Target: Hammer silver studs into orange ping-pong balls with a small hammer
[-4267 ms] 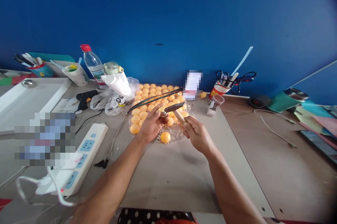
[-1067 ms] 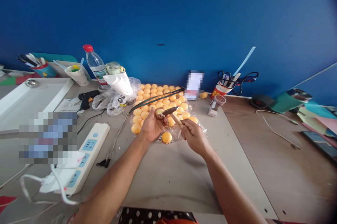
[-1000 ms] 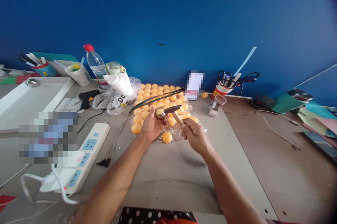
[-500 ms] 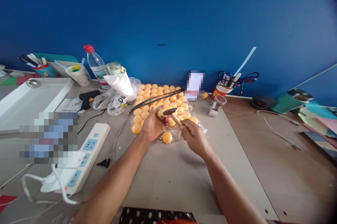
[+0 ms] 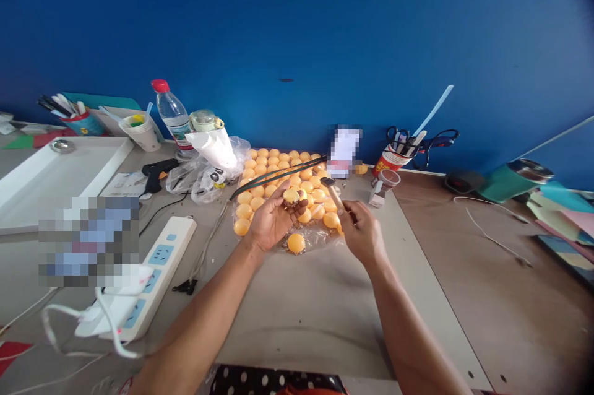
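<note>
My left hand (image 5: 273, 220) is closed around an orange ball (image 5: 291, 198) that looks like a ping-pong ball, with small brown bits on its underside. In my right hand (image 5: 362, 231) is a small hammer (image 5: 336, 197), gripped by its wooden handle, its dark head up and to the right of the held ball, apart from it. Another orange ball (image 5: 296, 243), ringed with small dark bits, rests on clear plastic just below my left hand. Behind both hands lie rows of orange balls (image 5: 260, 170) in clear plastic, with a dark strap (image 5: 278, 173) across them.
To the left are a power strip (image 5: 160, 265) with white cables, a glue gun (image 5: 155, 175), a white tray (image 5: 28, 197) and a water bottle (image 5: 174, 119). A red cup of tools (image 5: 391, 160) and a small box (image 5: 377, 195) stand to the right. Behind rises a blue wall (image 5: 288, 23).
The hammer has moved right, away from the ball in my left hand. My right hand has shifted right with it. My left hand has turned slightly, still holding the ball.
</note>
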